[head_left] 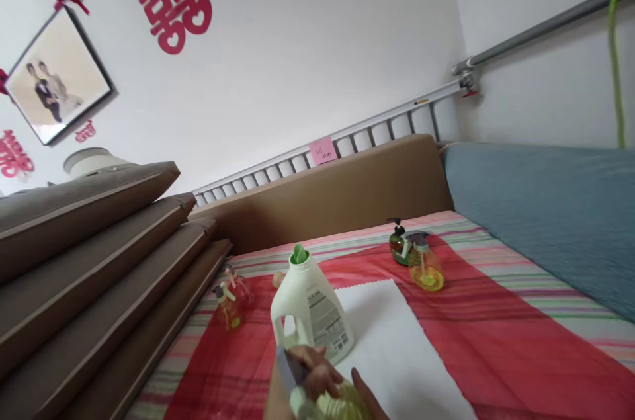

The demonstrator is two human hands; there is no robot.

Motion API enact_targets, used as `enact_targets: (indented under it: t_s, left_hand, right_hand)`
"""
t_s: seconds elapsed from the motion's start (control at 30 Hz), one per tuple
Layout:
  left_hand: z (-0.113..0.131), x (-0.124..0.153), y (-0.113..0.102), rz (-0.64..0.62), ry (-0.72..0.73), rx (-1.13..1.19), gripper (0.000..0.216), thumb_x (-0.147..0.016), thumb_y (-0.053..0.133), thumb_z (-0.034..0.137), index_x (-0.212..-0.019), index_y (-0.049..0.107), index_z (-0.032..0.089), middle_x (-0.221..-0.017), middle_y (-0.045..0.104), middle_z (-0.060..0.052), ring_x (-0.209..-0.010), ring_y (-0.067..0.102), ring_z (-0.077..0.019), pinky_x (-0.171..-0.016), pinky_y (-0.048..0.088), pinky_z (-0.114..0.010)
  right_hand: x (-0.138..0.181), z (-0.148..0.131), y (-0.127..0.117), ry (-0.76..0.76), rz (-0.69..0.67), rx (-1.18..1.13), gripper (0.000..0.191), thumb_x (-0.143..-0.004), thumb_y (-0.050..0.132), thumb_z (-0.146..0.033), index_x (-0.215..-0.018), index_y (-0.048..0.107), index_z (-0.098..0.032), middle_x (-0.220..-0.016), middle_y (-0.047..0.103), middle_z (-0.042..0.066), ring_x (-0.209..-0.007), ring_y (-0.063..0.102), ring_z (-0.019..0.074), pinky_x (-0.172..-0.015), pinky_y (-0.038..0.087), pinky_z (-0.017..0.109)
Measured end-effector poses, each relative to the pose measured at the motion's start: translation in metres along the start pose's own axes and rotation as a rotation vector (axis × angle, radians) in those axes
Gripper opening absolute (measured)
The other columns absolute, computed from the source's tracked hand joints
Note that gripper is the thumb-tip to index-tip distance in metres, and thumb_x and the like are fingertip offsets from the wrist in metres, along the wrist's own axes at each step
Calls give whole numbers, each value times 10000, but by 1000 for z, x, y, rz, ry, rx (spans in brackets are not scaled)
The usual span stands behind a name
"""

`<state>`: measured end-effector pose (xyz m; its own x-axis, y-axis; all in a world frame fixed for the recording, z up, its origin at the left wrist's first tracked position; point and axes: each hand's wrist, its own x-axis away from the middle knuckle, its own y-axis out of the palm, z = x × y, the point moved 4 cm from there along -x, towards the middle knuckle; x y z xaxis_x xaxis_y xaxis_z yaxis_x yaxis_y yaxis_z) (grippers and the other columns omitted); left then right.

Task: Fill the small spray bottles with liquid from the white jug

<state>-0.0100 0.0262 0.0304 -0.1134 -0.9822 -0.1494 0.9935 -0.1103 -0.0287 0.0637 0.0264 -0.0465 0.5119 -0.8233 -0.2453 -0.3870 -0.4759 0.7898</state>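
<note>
At the bottom middle, a spray bottle (344,403) with a grey trigger head and yellowish body is tilted and partly cut off by the frame's edge. My left hand (315,367) is closed around it near the sprayer, fingers curled and a little blurred. My right hand (368,397) holds the body from the right side, and only part of it shows. Just beyond them stands a pale detergent jug (320,311) upright, its green pouring spout (299,253) uncapped. The jug rests on a white sheet (397,347).
Two pump or spray bottles stand at the right back, one dark green (398,245), one clear with yellow liquid (426,268). Two small spray bottles (228,311) stand left on the red cloth (496,321). Stacked grey-brown cushions (99,261) rise left; a blue cushion (546,208) lies right.
</note>
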Motion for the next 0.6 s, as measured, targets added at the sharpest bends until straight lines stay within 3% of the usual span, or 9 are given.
enact_targets:
  t_s: [0.1,0.17,0.3,0.4,0.47,0.6]
  left_hand:
    - [0,-9,-12,145,116,22,397,-614,698,492,-404,510,213,-430,598,-34,-548,626,-218,-833,471,-422]
    - [4,-11,-21,178,237,42,374,-648,686,452,-411,532,206,-416,587,-22,-520,614,-196,-768,495,-386]
    - [16,-10,-29,41,372,97,383,-671,667,447,-410,538,199,-378,552,-12,-466,595,-184,-612,508,-337]
    - [30,-5,-33,32,374,174,396,-662,676,435,-412,485,193,-369,507,14,-432,558,-164,-571,496,-325]
    - [37,0,-35,116,328,214,338,-702,652,364,-465,487,189,-451,529,19,-501,562,-155,-658,488,-336]
    - [46,4,-26,54,308,234,265,-733,615,291,-516,505,186,-503,524,22,-568,561,-158,-715,459,-338]
  right_hand:
    - [-2,9,-4,34,-1,-48,654,-592,585,-705,-1090,602,-282,-941,678,87,-960,608,325,-712,510,475]
    - [-2,13,-2,52,-8,-61,725,-605,529,-752,-1121,588,-246,-970,670,97,-988,596,324,-744,498,476]
    - [2,18,0,100,-18,-128,690,-677,457,-748,-1128,578,-241,-1004,667,93,-986,602,294,-765,485,440]
    - [17,13,3,142,-54,-177,547,-720,582,-576,-1163,551,-255,-1065,660,84,-936,625,250,-752,485,383]
    - [29,7,7,161,-72,-195,577,-714,652,-444,-1240,478,-284,-1183,610,81,-961,618,245,-725,492,365]
    - [44,1,14,318,-41,-225,555,-798,477,-584,-1181,531,-187,-1109,638,128,-763,662,211,-565,489,283]
